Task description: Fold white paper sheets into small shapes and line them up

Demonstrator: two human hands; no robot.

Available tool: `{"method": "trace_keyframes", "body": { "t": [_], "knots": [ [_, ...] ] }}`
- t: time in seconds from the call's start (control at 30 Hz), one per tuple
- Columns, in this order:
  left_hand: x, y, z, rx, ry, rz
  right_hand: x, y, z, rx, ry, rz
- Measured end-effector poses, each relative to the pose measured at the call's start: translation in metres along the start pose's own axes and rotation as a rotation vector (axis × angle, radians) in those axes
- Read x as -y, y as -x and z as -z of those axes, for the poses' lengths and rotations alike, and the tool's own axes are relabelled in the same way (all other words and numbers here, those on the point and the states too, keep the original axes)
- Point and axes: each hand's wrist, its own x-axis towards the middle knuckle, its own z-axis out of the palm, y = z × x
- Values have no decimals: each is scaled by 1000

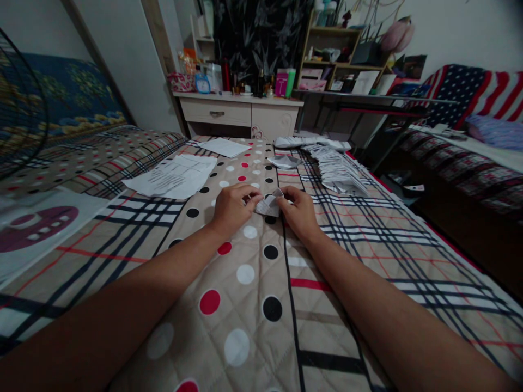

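Note:
A small folded piece of printed paper (pixel 268 206) is held between my two hands, just above the dotted and plaid bedspread (pixel 245 294). My left hand (pixel 237 206) pinches its left side between thumb and fingers. On the right side, my right hand (pixel 299 209) grips the paper's edge, where a flap stands up. Beyond my hands lies another small folded paper (pixel 285 161). To its right is a long row of many folded papers (pixel 337 169), stacked overlapping.
Printed sheets (pixel 175 177) and a blank-looking sheet (pixel 224 147) lie at the left. A plastic bag with a purple print (pixel 41 223) is at the far left. Behind the bed stands a dresser (pixel 216 113) with bottles; a second bed (pixel 457 158) is at the right.

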Motion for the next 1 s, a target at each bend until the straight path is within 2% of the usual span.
{"method": "trace_keyframes", "body": {
  "t": [0.43,1.0],
  "knots": [
    [0,-1,0,-1,-43,17,-4,0,1,-13,32,-12],
    [0,1,-1,175,-4,17,-3,0,1,-18,88,-1]
  ]
}}
